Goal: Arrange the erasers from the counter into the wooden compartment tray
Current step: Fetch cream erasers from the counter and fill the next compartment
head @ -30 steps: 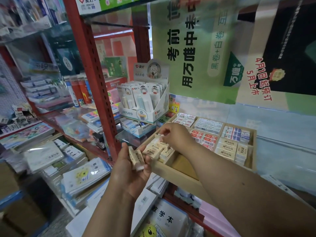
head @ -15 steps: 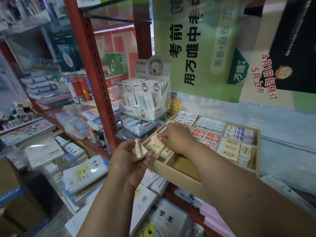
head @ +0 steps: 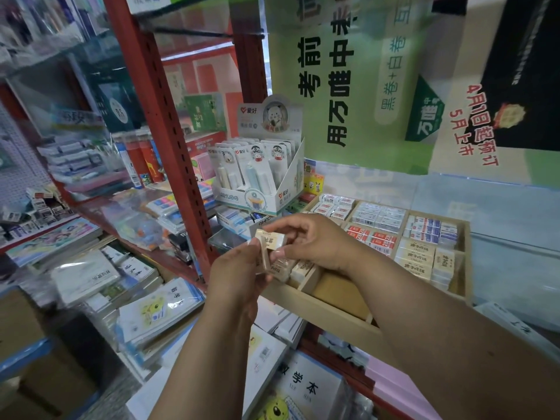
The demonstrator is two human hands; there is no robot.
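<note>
My left hand (head: 239, 277) grips a small stack of cream erasers (head: 263, 262) just in front of the near left corner of the wooden compartment tray (head: 330, 313). My right hand (head: 315, 244) reaches across and pinches the top cream eraser (head: 270, 239) of that stack. More cream erasers (head: 300, 268) lie in the tray's near left compartment, partly hidden by my hands. Other compartments hold red 2B erasers (head: 375, 241), white and blue erasers (head: 430, 230) and cream erasers (head: 419, 262).
A red metal shelf post (head: 172, 140) stands left of the tray. Behind the tray stands a white display box of carded items (head: 257, 180). Notebooks and booklets (head: 136, 298) are piled on the shelves at the lower left. A green poster (head: 348, 86) covers the back.
My right hand left the tray's near left compartment and came over to my left hand, taking hold of the top eraser there. My left hand rose slightly toward the tray.
</note>
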